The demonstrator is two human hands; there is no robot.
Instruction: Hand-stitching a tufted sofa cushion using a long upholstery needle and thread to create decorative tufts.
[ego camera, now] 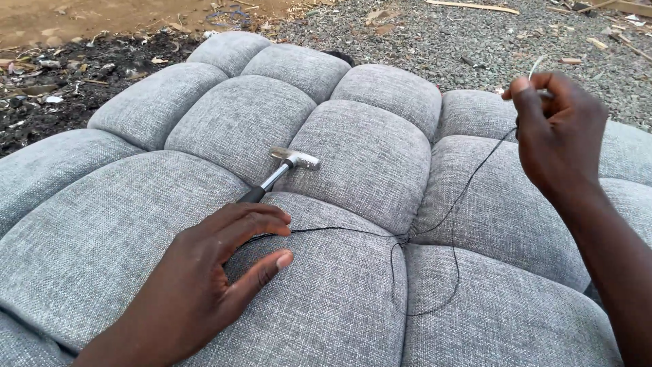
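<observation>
- Hands are working at opposite ends of one black thread (435, 221): the left hand (204, 282) is lying open, fingers spread, palm down on the cushion (326, 299), its fingertips touching the thread's near end; the right hand (558, 132) is raised up and to the right, closed in a pinch on the thread and on what looks like a pale needle (536, 66), though that is too thin to tell for sure.
- Cushion is filling nearly the whole view, a grey tufted piece of puffed squares, lying on gravel (475, 41) and dark earth.
- Thread is running left to right along the seam from the left fingertips to a tuft point near the middle, then rising on a slant to the right hand; a slack loop is hanging down from that point over the lower squares.
- Hammer (282, 170) is lying just beyond the left hand, head away, handle pointing toward the fingers, apart from them.
- Right hand is holding the line taut; left hand is nearer the tuft point.
</observation>
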